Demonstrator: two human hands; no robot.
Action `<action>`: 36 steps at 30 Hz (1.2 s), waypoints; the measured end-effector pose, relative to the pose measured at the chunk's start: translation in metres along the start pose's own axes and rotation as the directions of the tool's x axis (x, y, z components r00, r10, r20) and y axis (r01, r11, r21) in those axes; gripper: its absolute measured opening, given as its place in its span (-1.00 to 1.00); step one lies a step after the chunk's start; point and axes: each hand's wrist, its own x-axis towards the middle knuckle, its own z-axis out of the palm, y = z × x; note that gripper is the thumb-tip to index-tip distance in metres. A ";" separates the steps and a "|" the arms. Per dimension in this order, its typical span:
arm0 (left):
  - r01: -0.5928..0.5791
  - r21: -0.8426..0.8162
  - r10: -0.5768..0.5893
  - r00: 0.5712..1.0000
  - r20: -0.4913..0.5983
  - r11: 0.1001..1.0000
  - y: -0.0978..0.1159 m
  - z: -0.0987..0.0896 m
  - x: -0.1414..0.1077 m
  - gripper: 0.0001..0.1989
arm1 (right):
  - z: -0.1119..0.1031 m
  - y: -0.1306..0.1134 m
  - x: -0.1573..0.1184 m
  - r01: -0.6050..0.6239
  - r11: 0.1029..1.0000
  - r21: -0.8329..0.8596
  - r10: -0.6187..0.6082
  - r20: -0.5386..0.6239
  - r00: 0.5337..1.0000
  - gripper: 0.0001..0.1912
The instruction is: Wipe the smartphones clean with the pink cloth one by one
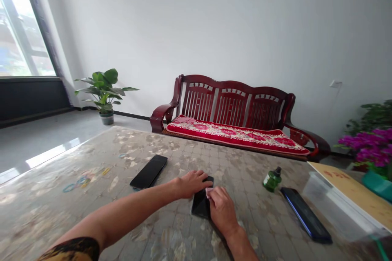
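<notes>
A black phone (200, 206) lies flat on the patterned tablecloth in front of me, its screen facing up. My left hand (192, 183) rests over its upper left edge with the fingers stretched out across the top. Closed around a small pale pink cloth (209, 192), my right hand (221, 209) presses on the right side of the screen. Farther left on the table lies another black phone (149, 171). To the right are a small green bottle (272, 180) with a dark cap and a dark blue phone (305, 214).
Colored bands (81, 182) lie on the tablecloth (171, 236) at the left. A clear plastic box (327, 204) with a tan board (352, 189) on it stands at the right, beside purple flowers (372, 147). Beyond the table is a wooden bench (229, 102).
</notes>
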 end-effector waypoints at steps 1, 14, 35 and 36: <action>-0.060 -0.001 0.060 0.998 -0.010 0.998 -0.004 0.000 0.008 -0.19 | 0.000 -0.001 0.000 0.004 1.000 0.008 -0.004 -0.009 1.000 -0.75; 0.050 0.023 -0.052 0.993 0.110 0.998 -0.028 -0.003 0.028 -0.27 | 0.000 -0.004 -0.005 0.017 0.999 0.044 -0.017 0.005 1.000 -0.69; 0.329 -0.419 -0.410 0.905 -0.117 0.846 -0.020 0.044 -0.057 -0.40 | 0.001 -0.002 0.007 -0.103 0.975 -0.197 0.111 0.033 0.993 -0.70; 0.321 -0.442 -0.418 0.898 -0.139 0.837 -0.020 0.047 -0.058 -0.42 | 0.002 -0.007 0.007 -0.096 0.974 -0.207 0.108 0.051 0.993 -0.70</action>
